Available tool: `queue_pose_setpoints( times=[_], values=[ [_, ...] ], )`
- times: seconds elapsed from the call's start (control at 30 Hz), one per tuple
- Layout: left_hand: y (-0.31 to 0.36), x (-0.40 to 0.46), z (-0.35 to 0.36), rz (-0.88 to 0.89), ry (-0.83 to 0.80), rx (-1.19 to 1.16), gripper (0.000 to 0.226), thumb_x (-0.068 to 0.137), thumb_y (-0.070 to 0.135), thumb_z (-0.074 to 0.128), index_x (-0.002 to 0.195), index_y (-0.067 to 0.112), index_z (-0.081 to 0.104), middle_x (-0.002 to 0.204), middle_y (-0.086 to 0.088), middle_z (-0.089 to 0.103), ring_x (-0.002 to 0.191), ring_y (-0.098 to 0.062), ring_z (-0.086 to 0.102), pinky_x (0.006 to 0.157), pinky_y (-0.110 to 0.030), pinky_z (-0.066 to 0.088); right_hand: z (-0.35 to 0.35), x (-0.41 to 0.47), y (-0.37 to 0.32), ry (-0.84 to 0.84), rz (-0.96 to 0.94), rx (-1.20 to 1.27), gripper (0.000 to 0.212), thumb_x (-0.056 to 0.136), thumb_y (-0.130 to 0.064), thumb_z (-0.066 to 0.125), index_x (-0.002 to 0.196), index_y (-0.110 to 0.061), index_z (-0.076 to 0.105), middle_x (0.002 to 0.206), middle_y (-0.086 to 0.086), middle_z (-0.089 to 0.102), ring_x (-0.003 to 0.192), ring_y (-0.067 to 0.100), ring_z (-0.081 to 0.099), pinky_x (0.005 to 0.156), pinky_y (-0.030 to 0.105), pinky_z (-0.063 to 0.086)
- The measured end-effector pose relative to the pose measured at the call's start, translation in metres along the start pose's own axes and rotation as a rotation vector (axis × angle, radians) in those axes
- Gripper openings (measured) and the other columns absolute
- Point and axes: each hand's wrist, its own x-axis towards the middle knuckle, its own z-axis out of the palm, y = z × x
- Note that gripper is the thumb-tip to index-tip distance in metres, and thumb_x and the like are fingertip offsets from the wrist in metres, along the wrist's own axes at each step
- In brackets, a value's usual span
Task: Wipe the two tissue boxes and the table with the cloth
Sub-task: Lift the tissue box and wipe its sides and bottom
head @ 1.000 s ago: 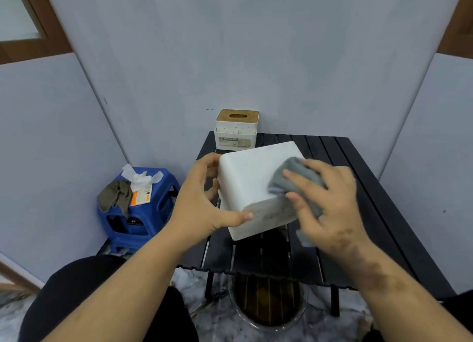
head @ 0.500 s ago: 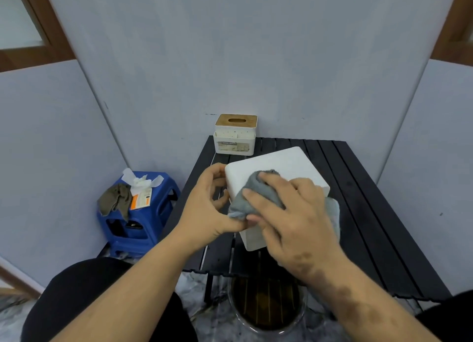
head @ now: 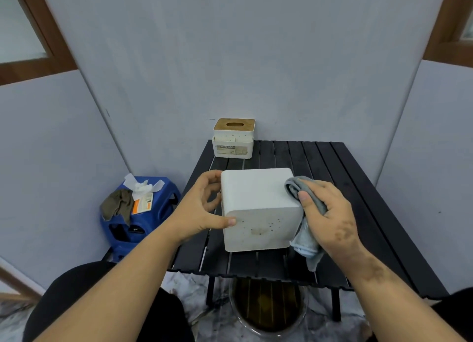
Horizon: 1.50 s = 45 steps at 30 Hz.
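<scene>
Sitting near the front of the black slatted table (head: 358, 188), a plain white tissue box (head: 258, 208) is showing brown specks and a smudge on the face turned toward the person. Those marks are risking being missed, I judge, because the grey cloth (head: 304, 229) is working the box's right side, not that front face. The box could also be skidding or tipping toward the table's near edge if the rubbing outweighs the bracing. The left hand (head: 197, 211) is gripping the box's left side, thumb on the front face and fingers curled behind. The right hand (head: 330, 216) is holding the bunched cloth against the right edge. The second tissue box (head: 233, 139), wooden-lidded, is standing well apart at the table's far left corner. A blue stool (head: 143, 213) with rags is sitting left of the table.
</scene>
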Motion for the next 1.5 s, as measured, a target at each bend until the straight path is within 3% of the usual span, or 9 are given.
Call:
queue_pose_setpoints(
  times=[0.23,0.37,0.5,0.63,0.73,1.07,1.2,1.33,1.5],
  values=[
    [0.017,0.004,-0.01,-0.079,-0.113,0.283,0.123,0.061,0.046,0.092,0.158,0.034,0.017,0.158,0.017,0.038,0.148,-0.008,0.037,0.126,-0.048,0.029,0.003,-0.001,0.006,-0.015,-0.005,0.03,0.03,0.095,-0.028,0.061,0.124,-0.03,0.067,0.12,-0.011,0.063,0.119,0.015,0.056,0.104,0.044,0.046],
    [0.062,0.013,0.004,-0.013,-0.154,0.593,0.123,0.076,0.042,0.09,0.163,0.032,0.003,0.163,0.011,0.026,0.142,-0.007,0.032,0.12,-0.031,0.029,0.002,-0.002,0.005,-0.022,-0.012,0.025,0.029,0.094,-0.027,0.062,0.123,-0.029,0.068,0.119,-0.01,0.064,0.118,0.016,0.056,0.104,0.043,0.046],
    [0.107,0.038,0.041,0.091,-0.304,0.987,0.112,0.079,0.054,0.083,0.161,0.016,0.018,0.162,-0.001,0.033,0.148,-0.022,0.032,0.119,-0.037,0.026,-0.01,0.004,0.003,0.048,0.044,0.077,0.027,0.094,-0.016,0.063,0.12,-0.022,0.069,0.117,-0.002,0.065,0.114,0.015,0.06,0.104,0.038,0.048],
    [0.123,0.066,0.071,0.154,-0.388,1.263,0.073,0.076,0.066,0.079,0.118,0.016,0.046,0.11,0.001,0.055,0.104,-0.023,0.057,0.086,-0.037,0.047,-0.029,0.01,0.007,0.148,0.137,0.078,0.027,0.094,-0.017,0.064,0.121,-0.016,0.068,0.116,0.0,0.065,0.107,0.009,0.061,0.102,0.027,0.047],
    [0.124,0.075,0.07,0.167,-0.405,1.321,0.073,0.073,0.068,0.079,0.118,0.018,0.051,0.107,0.003,0.052,0.097,-0.019,0.055,0.081,-0.036,0.052,-0.033,0.007,0.01,0.144,0.155,0.079,0.027,0.094,-0.016,0.064,0.12,-0.015,0.069,0.115,0.001,0.066,0.104,-0.004,0.059,0.095,0.009,0.044],
    [0.137,0.009,0.017,0.29,-0.126,0.856,0.103,0.05,0.057,0.087,0.139,0.038,0.039,0.126,0.033,0.04,0.119,-0.001,0.048,0.098,-0.036,0.05,-0.043,0.006,-0.019,0.092,0.004,0.057,0.03,0.092,-0.021,0.066,0.118,-0.036,0.068,0.118,-0.016,0.062,0.116,0.004,0.055,0.101,0.024,0.044],
    [0.103,-0.009,0.031,0.337,-0.003,0.61,0.103,0.051,0.044,0.095,0.138,0.036,0.04,0.132,0.023,0.043,0.125,-0.004,0.05,0.103,-0.039,0.052,-0.019,-0.011,-0.054,0.02,-0.199,-0.094,0.037,0.09,-0.04,0.063,0.125,-0.029,0.067,0.126,-0.009,0.048,0.114,0.009,0.042,0.1,0.019,0.036],
    [0.064,-0.018,0.04,0.353,0.103,0.375,0.101,0.054,0.014,0.101,0.137,0.029,0.044,0.137,0.008,0.048,0.129,-0.013,0.053,0.108,-0.035,0.05,-0.004,-0.023,-0.063,-0.118,-0.502,-0.268,0.038,0.09,-0.04,0.061,0.125,-0.026,0.068,0.135,0.003,0.054,0.111,0.02,0.046,0.096,0.034,0.039],
    [0.049,-0.026,0.032,0.287,0.157,0.362,0.104,0.054,0.028,0.101,0.138,0.038,0.039,0.138,0.022,0.042,0.132,-0.002,0.045,0.106,-0.018,0.039,-0.027,-0.004,-0.018,0.071,-0.241,-0.244,0.036,0.089,-0.036,0.061,0.122,-0.024,0.068,0.13,-0.001,0.053,0.11,0.017,0.041,0.098,0.04,0.042]
  ],
)
